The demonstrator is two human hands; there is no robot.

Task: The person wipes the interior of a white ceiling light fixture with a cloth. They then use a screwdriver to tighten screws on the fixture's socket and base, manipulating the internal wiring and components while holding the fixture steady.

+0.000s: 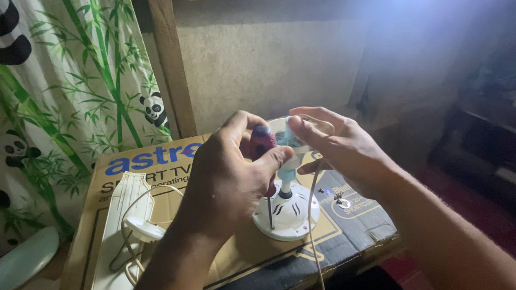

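My left hand grips a red-handled screwdriver, whose thin shaft points straight down onto a white round fan motor housing. That housing stands on a large cardboard box. My right hand pinches the top of a pale blue and white part that rises from the housing. A thin cord hangs down from near my right hand in front of the housing.
On the box's left lie a long white plastic piece and a white plug with a looped cord. A small metal part lies right of the housing. A bamboo-and-panda curtain hangs left; a pale fan blade lies low left.
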